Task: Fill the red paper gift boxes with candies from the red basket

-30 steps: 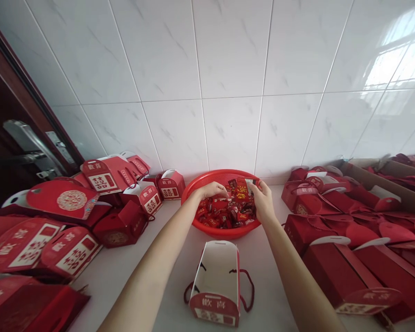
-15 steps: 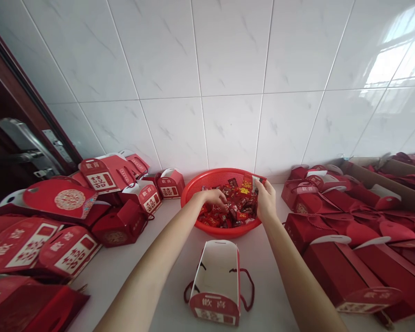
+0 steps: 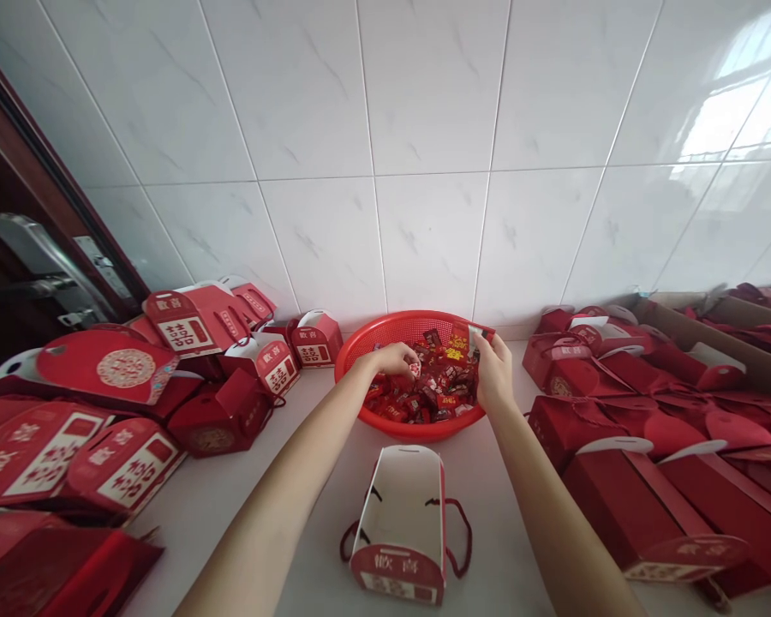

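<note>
A red plastic basket [image 3: 417, 433] stands against the tiled wall, holding many small wrapped candies [image 3: 440, 381]. Over its left part, my left hand [image 3: 395, 362] is closed on a small red-and-white wrapped candy [image 3: 415, 368]. At the basket's right side my right hand [image 3: 494, 373] grips a red packet with yellow print [image 3: 459, 343], its fingers wrapped round the packet's right end. Nearer to me, an open box [image 3: 403, 506] with a white inside and dark red cord handles sits on the white surface; neither hand touches it.
Red gift boxes [image 3: 132, 467] are piled on the left beside a door handle [image 3: 51, 266]. More red boxes [image 3: 648, 497] fill the right side, with a cardboard carton [image 3: 745, 368] behind them at the wall.
My left hand has lifted slightly and its fingers have closed on a candy. My right hand has stayed in place with the packet.
</note>
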